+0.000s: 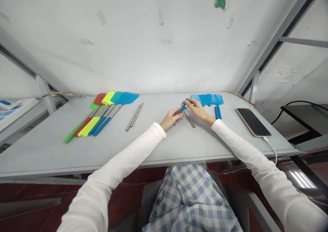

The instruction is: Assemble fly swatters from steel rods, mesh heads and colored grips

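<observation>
My left hand is closed around the lower end of a short blue handle. The fingers of my right hand pinch the upper end of that same handle. Just below it, a metal rod lies slantwise on the table, partly hidden by my hands. Beyond my right hand are several blue fly swatter heads, overlapping in a row. Two more blue handles lie side by side near my right wrist. Left of my hands rest metal rods, close together.
Several fly swatters with green, red, yellow and blue parts lie fanned on the table's left. A phone with a white cable lies at the right. The grey table meets a white wall behind.
</observation>
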### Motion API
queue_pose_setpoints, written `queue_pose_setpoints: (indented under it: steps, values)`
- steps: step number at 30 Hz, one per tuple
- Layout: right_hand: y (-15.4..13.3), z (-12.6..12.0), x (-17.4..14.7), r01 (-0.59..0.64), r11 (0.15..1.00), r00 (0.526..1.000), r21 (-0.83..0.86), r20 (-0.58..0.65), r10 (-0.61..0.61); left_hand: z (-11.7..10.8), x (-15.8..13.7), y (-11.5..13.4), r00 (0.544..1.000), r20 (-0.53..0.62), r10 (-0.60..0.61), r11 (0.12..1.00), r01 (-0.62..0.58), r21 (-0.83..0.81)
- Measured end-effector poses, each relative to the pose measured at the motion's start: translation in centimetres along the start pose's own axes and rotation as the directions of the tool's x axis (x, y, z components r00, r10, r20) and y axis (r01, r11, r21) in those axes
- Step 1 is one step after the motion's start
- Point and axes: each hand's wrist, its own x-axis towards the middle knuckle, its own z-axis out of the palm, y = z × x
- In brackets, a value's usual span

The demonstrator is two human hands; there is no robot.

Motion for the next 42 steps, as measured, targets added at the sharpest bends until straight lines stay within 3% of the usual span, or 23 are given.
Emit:
queue_pose_setpoints:
  steps: [3,6,8,10,14,18,23,26,31,39,42]
  values:
    - [0.5,-0.9,0.6,-0.016,0.994,0.996,0.11,-0.085,0.025,0.1,-0.1,-0.5,0.983,0.048,0.18,0.932,-0.186,0.311]
    - [1.3,-2.6,0.9,-0.046,0.993,0.982,0.11,-0.179,0.065,0.4,-0.7,-0.5,0.941,0.248,0.232,0.779,-0.332,0.532]
    - [1.9,-3.7,0.6,-0.068,0.997,0.97,-0.028,-0.236,0.06,0.6,-1.1,-0.2,0.906,0.372,0.2,0.709,-0.396,0.584]
    - [2.4,-4.7,0.1,-0.091,0.967,0.965,-0.238,-0.261,0.026,0.8,-1.3,0.1,0.89,0.417,0.187,0.685,-0.422,0.594]
    - [3.3,-5.8,-1.1,-0.129,0.768,0.987,-0.628,-0.158,0.036,0.2,-1.0,0.5,0.908,0.339,0.246,0.627,-0.416,0.659]
    - [3.9,-6.3,-1.6,-0.107,0.522,0.993,-0.846,-0.069,0.091,-1.9,-0.6,0.4,0.94,0.224,0.257,0.433,-0.319,0.843]
    - [4.6,-7.1,-1.9,-0.078,0.388,0.997,-0.918,-0.075,0.023,-4.5,-0.6,0.4,0.985,-0.017,0.171,0.258,-0.029,0.966]
    - [5.0,-7.6,-2.1,-0.07,0.372,0.997,-0.926,-0.074,0.004,-5.0,-0.9,0.7,0.974,-0.183,0.134,0.194,0.155,0.969]
    - [5.5,-7.9,-2.2,-0.069,0.387,0.996,-0.92,-0.044,0.072,-5.0,-1.9,1.0,0.925,-0.375,0.059,0.157,0.363,0.919]
    - [5.8,-7.9,-2.4,-0.08,0.378,0.997,-0.922,-0.067,0.047,-6.4,-3.2,1.3,0.886,-0.453,0.1,0.014,0.454,0.891]
    - [5.9,-7.9,-2.4,-0.088,0.373,0.996,-0.924,-0.083,0.031,-7.6,-3.6,0.9,0.845,-0.51,0.157,-0.014,0.519,0.855]
